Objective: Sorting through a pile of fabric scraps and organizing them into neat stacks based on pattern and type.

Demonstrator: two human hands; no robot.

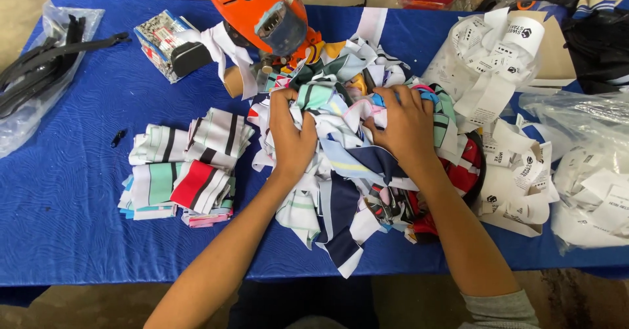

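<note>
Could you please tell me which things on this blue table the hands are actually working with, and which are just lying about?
In hand:
- left hand and right hand, both pressed into the loose heap of fabric scraps
- sorted stacks of striped pieces beside it

Lying about:
- orange machine
- bag of black zippers
- white labels
- patterned box

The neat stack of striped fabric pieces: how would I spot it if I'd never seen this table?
Start at the blue table and find the big jumbled fabric pile under both hands. Just to that pile's left, beyond the left hand, lies the stack. Unlike the tangled pile, its striped pieces lie flat in tidy bundles, one with a red panel.
</note>
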